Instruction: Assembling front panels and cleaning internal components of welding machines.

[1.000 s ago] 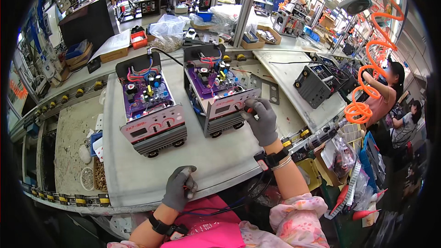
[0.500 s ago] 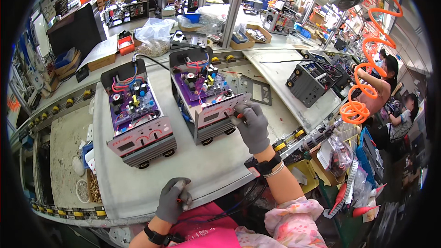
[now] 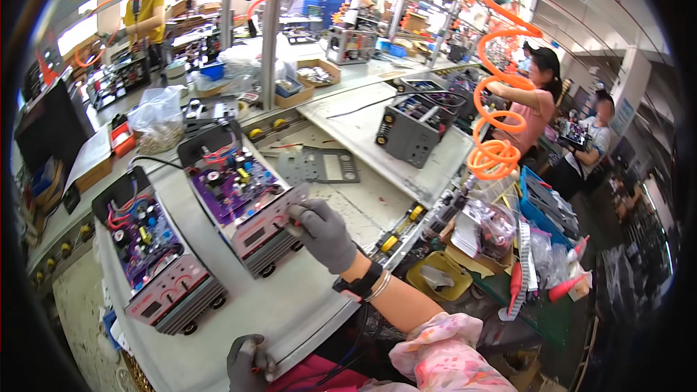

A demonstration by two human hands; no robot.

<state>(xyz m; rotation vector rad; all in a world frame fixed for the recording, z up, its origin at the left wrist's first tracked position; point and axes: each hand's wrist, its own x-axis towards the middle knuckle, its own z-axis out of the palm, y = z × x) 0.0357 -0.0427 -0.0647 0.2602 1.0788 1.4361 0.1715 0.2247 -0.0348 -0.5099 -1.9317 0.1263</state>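
Note:
My gloved right hand (image 3: 323, 234) is closed at the right end of the front panel (image 3: 261, 232) of an open-topped electrical unit (image 3: 236, 192). Its fingertips press together against the panel, hiding whatever is between them. Inside that unit lies a purple circuit board (image 3: 231, 183) crowded with parts. To its left stands a second, similar unit (image 3: 156, 254), with black knobs (image 3: 178, 289) on its white panel. My gloved left hand (image 3: 250, 364) is curled closed by the table's near edge, close to my body. A small orange spot shows at its fingers; what it holds is unclear.
Both units stand on a pale work board (image 3: 290, 294). Beyond them lie a flat grey metal plate (image 3: 319, 165) and a dark cased unit (image 3: 414, 127). An orange coiled hose (image 3: 494, 156) hangs at right, above a yellow bin (image 3: 438, 276). Two people work farther right.
My view has swung right, so the units and both hands appear farther left and lower. My right hand stays at the panel; my left hand remains curled near the edge.

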